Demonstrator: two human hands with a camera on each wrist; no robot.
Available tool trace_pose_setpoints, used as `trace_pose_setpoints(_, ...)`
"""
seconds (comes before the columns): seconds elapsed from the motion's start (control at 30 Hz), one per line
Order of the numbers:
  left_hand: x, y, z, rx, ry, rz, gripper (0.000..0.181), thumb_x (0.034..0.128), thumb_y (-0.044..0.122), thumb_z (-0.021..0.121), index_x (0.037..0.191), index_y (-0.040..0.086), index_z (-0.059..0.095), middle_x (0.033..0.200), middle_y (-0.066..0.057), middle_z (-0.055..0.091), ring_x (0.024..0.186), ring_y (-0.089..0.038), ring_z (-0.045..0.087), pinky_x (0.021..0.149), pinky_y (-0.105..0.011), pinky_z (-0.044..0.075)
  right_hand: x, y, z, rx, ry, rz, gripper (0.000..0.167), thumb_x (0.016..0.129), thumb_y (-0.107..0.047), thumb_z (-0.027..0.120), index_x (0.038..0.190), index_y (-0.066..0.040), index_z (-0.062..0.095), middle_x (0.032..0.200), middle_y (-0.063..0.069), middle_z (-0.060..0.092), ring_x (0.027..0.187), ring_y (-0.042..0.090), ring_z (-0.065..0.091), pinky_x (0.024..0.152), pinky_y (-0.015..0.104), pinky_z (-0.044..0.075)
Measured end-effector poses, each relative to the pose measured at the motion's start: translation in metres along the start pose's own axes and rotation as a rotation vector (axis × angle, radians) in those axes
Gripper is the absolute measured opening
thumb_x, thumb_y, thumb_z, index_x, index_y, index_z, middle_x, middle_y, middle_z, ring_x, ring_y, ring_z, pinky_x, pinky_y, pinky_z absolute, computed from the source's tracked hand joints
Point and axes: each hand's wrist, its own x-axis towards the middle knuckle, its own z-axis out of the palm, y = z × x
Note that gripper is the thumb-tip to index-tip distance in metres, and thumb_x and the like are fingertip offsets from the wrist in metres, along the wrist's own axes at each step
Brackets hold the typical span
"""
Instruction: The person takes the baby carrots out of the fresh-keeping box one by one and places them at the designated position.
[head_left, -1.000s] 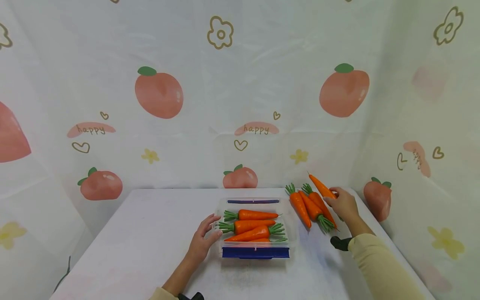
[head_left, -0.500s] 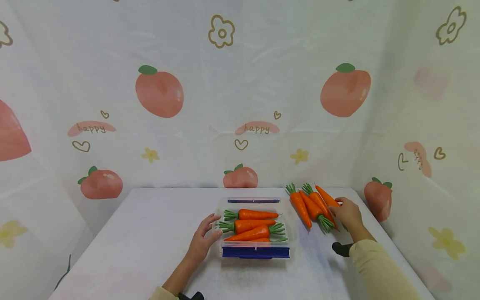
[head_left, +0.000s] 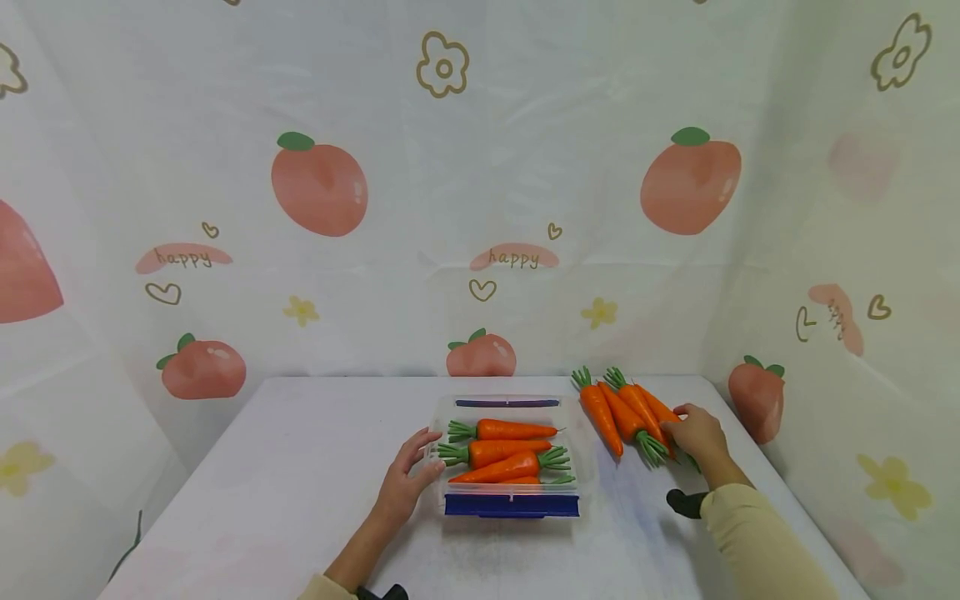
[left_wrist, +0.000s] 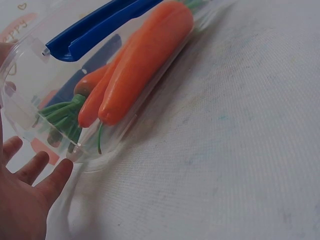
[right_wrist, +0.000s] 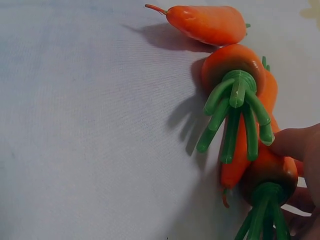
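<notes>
A clear plastic box point(head_left: 512, 490) with blue clasps point(head_left: 512, 506) stands mid-table, and several orange carrots point(head_left: 513, 429) with green tops lie in it. My left hand point(head_left: 401, 487) is at the box's left side, fingers spread and loosely bent; the left wrist view shows its fingertips point(left_wrist: 62, 172) by the clear corner. At the back right, my right hand point(head_left: 697, 435) holds a carrot point(head_left: 656, 404) at its green-topped end, the thumb and fingers on either side of it. That carrot point(right_wrist: 268, 175) lies against the others in the right wrist view. Its far fingers are partly hidden.
To the left of the held carrot lie three more carrots point(head_left: 597, 417) close together on the white table point(head_left: 322, 467). Behind the table hangs a printed cloth point(head_left: 405, 208), which also runs along the right side. A dark cord point(head_left: 133, 546) shows at the left edge.
My right hand has lowered its carrot from a raised slant down beside the other carrots, moving slightly right and toward me. The left hand and the box stay where they were.
</notes>
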Motion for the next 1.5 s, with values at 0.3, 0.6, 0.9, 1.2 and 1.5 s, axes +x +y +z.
trace_pose_setpoints(0.3, -0.001, -0.002, 0.0, -0.002, 0.004, 0.009, 0.05, 0.0932, 0.031, 0.063, 0.139, 0.016, 0.052, 0.155, -0.014, 0.03, 0.13, -0.045, 0.04, 0.101, -0.064, 0.035, 0.0, -0.001, -0.002, -0.006, -0.015, 0.001, 0.051, 0.091, -0.024, 0.06, 0.124, 0.013, 0.049, 0.119, 0.035, 0.052, 0.1, 0.045, 0.05, 0.091, 0.056, 0.043)
trace_pose_setpoints(0.6, -0.001, 0.0, 0.0, -0.016, 0.003, 0.02, 0.049, 0.0932, 0.031, 0.063, 0.139, 0.017, 0.053, 0.155, -0.013, 0.03, 0.131, -0.044, 0.04, 0.101, -0.062, 0.036, 0.003, 0.002, -0.006, -0.024, -0.013, -0.024, 0.052, 0.088, -0.025, 0.059, 0.124, 0.013, 0.049, 0.119, 0.035, 0.053, 0.101, 0.045, 0.051, 0.091, 0.057, 0.043)
trace_pose_setpoints(0.9, -0.001, -0.002, -0.001, -0.002, 0.007, 0.029, 0.05, 0.0929, 0.033, 0.064, 0.138, 0.015, 0.053, 0.154, -0.015, 0.031, 0.129, -0.045, 0.042, 0.1, -0.063, 0.037, 0.005, -0.004, -0.012, -0.027, 0.033, -0.086, 0.05, 0.093, -0.025, 0.057, 0.126, 0.011, 0.049, 0.117, 0.034, 0.055, 0.101, 0.045, 0.053, 0.088, 0.055, 0.045)
trace_pose_setpoints(1.2, -0.001, -0.002, 0.0, -0.005, 0.001, 0.009, 0.047, 0.0943, 0.029, 0.063, 0.139, 0.016, 0.053, 0.155, -0.015, 0.031, 0.13, -0.044, 0.041, 0.101, -0.063, 0.036, 0.003, -0.029, -0.008, 0.092, 0.101, -0.122, 0.048, 0.095, -0.026, 0.061, 0.13, 0.006, 0.05, 0.125, 0.032, 0.052, 0.108, 0.046, 0.051, 0.092, 0.055, 0.046)
trace_pose_setpoints(1.5, 0.0, -0.001, 0.0, -0.014, -0.004, -0.002, 0.046, 0.0947, 0.025, 0.062, 0.139, 0.019, 0.053, 0.156, -0.013, 0.029, 0.132, -0.043, 0.039, 0.102, -0.063, 0.035, -0.011, -0.06, -0.005, 0.225, 0.11, -0.177, 0.046, 0.096, -0.025, 0.061, 0.132, 0.002, 0.051, 0.13, 0.028, 0.052, 0.115, 0.044, 0.048, 0.096, 0.054, 0.044)
